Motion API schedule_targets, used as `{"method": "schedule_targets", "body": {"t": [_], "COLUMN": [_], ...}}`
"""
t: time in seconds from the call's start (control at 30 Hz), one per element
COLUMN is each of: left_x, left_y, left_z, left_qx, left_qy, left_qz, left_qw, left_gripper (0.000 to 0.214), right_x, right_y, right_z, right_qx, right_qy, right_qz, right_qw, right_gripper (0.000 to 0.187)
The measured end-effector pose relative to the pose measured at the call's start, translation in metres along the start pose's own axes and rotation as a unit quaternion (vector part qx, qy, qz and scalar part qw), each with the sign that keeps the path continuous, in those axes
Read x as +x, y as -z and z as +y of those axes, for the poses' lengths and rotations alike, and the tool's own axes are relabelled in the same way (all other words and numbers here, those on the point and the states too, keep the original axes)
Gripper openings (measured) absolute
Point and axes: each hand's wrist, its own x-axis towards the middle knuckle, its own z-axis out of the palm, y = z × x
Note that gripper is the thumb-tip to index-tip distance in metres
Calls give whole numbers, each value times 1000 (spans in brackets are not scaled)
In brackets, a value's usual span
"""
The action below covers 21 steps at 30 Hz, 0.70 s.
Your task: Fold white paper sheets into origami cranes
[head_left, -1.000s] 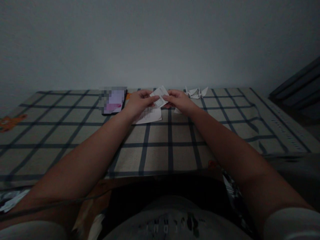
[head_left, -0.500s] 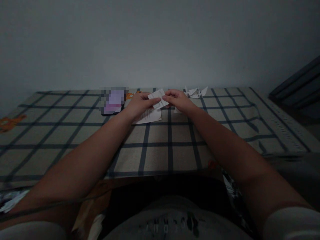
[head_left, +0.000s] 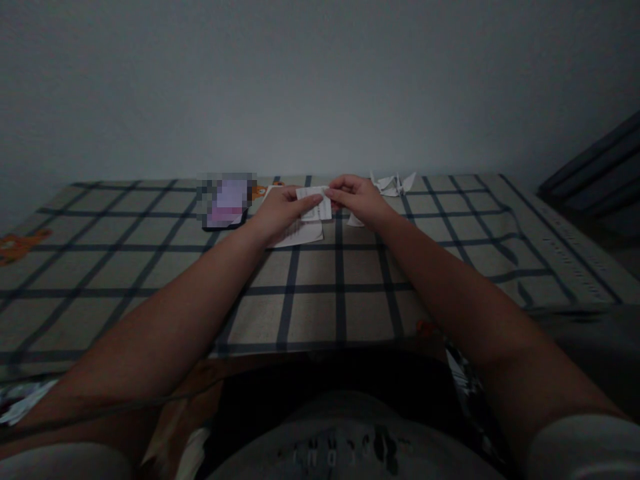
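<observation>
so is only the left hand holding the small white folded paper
No, left hand and right hand both pinch the white paper.

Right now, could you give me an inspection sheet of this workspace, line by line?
Surface: checked cloth, lying flat, dimly lit.
Job's things: folded paper held just above a printed sheet.
Clutter: phone to the left; paper cranes to the right; small paper scrap by the right wrist.
Hands: left hand and right hand both pinch the folded paper.
Cables: nothing seen.
Surroundings: bare wall behind; dark furniture at far right.
</observation>
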Motion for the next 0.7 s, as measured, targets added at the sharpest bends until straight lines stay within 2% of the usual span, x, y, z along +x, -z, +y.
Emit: {"method": "schedule_targets", "body": {"t": [0.13,0.23,0.4,0.53,0.7], "left_x": [2,2,-1,-3,-2], "left_y": [2,2,2,4,3], "left_z": [-2,-3,0,5,3], "left_qx": [8,-1,50,107,113], "left_qy": [14,23,-9,-28,-39], "left_qz": [13,10,28,25,39], "left_qw": [1000,1000,998,994,992], "left_gripper": [42,45,45,47,44], "right_x": [0,1,1,-1,0], "right_y": [-1,-1,-2,-4,-2], "right_z": [2,2,0,-2,-3], "right_qx": [33,35,26,18,-15], "right_qy": [3,-3,-19,-40,-33], "right_qz": [-2,7,24,9,20], "right_qw": [999,999,999,999,999], "right_gripper": [25,18,15,14,19]}}
